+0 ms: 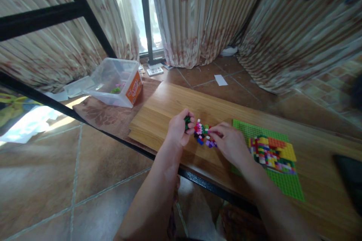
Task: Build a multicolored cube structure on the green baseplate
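Observation:
My left hand is curled around several dark green toy bricks, which show between its fingers. Close beside it on the wooden table lies a small pile of loose toy bricks in pink, red, white, blue, green and purple. My right hand reaches into the right side of this pile with its fingertips pinched together. What sits between those fingertips is too small to make out. Right of that hand, a green baseplate carries a low structure of multicoloured bricks.
A clear plastic box with an orange label and a few pieces inside stands on a brown cloth at the left. A dark flat object lies on the wooden table at the right. Black metal bars rise at the left.

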`<state>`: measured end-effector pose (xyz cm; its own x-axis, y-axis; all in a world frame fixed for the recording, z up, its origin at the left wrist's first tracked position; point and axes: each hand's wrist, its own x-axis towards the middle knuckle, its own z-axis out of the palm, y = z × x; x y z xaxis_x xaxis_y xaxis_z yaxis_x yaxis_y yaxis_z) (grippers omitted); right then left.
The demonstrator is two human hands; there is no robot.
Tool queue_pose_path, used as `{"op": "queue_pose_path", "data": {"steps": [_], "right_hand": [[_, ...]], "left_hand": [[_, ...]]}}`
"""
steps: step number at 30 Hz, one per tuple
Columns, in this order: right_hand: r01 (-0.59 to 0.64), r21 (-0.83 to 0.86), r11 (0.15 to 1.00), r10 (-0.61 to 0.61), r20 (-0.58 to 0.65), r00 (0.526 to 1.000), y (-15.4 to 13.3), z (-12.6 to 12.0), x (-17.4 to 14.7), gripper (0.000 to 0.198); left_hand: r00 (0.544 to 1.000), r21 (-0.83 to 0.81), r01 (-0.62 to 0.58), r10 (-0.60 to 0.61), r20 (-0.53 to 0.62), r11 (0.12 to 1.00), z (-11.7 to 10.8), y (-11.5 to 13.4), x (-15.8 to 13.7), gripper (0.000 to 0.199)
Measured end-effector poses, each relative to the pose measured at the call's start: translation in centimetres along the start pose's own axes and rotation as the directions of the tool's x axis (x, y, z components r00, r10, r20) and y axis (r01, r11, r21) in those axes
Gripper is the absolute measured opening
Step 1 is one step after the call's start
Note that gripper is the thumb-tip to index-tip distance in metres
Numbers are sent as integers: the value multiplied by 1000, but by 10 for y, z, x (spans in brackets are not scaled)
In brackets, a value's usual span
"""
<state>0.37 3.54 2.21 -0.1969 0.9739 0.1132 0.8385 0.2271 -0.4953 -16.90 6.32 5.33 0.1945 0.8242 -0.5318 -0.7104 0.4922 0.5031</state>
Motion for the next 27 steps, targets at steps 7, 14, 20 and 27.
{"op": "queue_pose_path", "data": {"steps": [7,14,20,27], "right_hand": [[11,-125,992,-7,31,999,5,13,4,16],[18,-203,979,-7,56,998,7,12,8,17],[47,-161,986,-45,16,999,0,1,4,17],[86,25,996,-83,-103,991,-21,-28,-2,17]], "left_hand": [[1000,63,0,-1,17,998,2,-5,0,27],[999,184,-32,34,-7,982,1,-7,1,27],[997,423,-73,82,-1,903,1,-16,3,28],[978,576,-160,52,200,801,0,-28,0,35]]}}
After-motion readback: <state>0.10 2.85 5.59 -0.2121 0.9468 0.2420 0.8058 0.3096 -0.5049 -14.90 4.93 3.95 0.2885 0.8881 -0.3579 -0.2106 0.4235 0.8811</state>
